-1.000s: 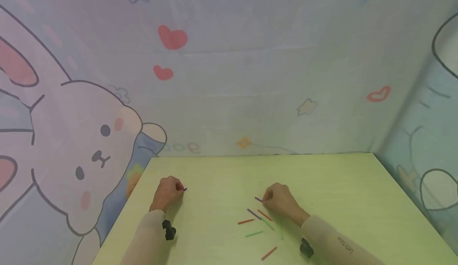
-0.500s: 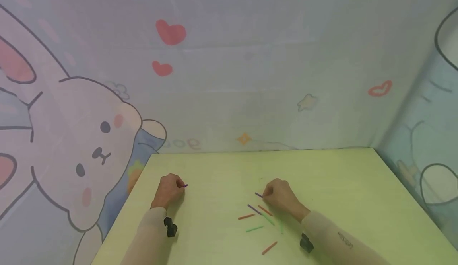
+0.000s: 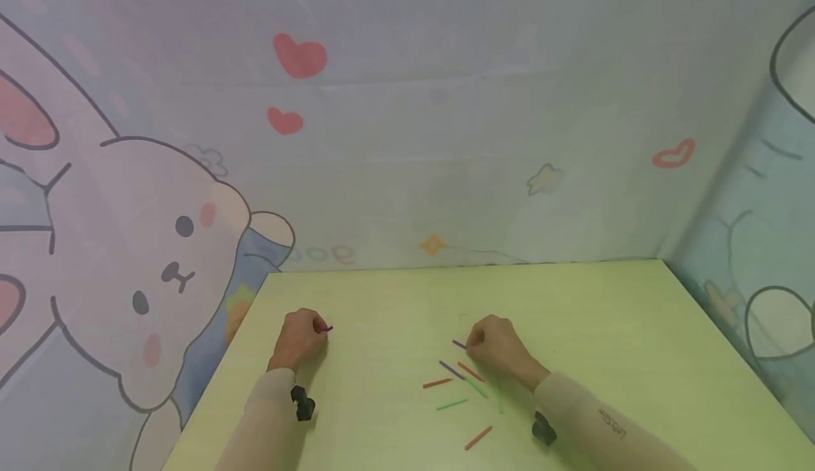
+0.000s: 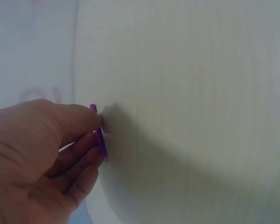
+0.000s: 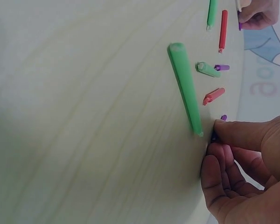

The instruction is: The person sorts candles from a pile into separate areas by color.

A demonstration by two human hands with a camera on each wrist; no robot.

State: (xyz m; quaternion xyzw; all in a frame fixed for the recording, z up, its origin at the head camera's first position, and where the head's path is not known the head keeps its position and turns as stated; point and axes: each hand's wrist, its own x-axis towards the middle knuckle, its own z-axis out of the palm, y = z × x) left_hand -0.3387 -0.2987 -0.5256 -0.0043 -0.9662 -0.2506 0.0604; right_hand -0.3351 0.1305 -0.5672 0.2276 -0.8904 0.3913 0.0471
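My left hand (image 3: pixel 299 338) is at the left part of the table, pinching a thin purple plastic stick (image 4: pixel 101 135) between thumb and fingers. In the left wrist view the stick's two ends show past the thumb, close over the tabletop. On the right, my right hand (image 3: pixel 499 347) pinches another purple stick (image 3: pixel 459 344), whose far end pokes out beyond the fingertips; the rest is hidden by them. Just below that hand lie a third purple stick (image 3: pixel 451 369), a red stick (image 3: pixel 470 372) and a green stick (image 5: pixel 184 88).
More loose sticks lie nearer the front: a red stick (image 3: pixel 436 383), a green stick (image 3: pixel 452 404) and another red stick (image 3: pixel 479 438). The pale yellow table (image 3: pixel 382 301) ends at a printed cloth backdrop (image 3: pixel 407 174) behind and at the sides.
The head view has tilted slightly, so the scene sits a little higher. Both hands keep their places and still pinch their purple sticks; the loose sticks have not moved.
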